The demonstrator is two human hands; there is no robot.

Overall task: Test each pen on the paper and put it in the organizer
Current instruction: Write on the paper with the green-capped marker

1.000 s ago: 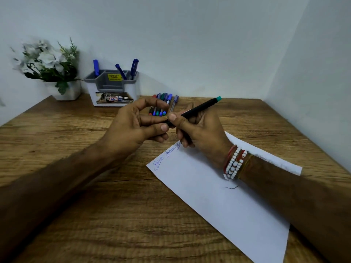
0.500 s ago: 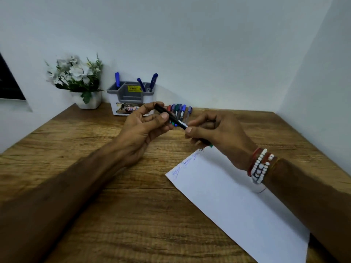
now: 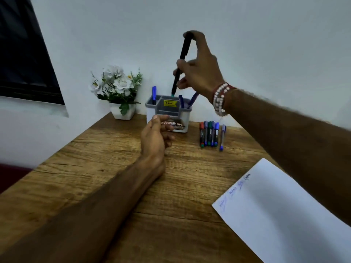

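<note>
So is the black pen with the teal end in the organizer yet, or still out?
Barely entering: the black pen with the teal end, near upright in the right hand, has its teal end at the rim of the grey plastic organizer.

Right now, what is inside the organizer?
Three blue pens stand in the organizer; the right hand lowers a black pen at its rim. The walls hide the compartment bottoms.

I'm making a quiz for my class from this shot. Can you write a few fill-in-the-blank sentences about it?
1. The right hand holds a black pen above the ____.
2. The loose pens lie on the table to the ____ of the organizer.
3. The left hand holds ____.
4. The scribbles are at the paper's ____ edge.

Missing words: organizer; right; nothing; left
</note>
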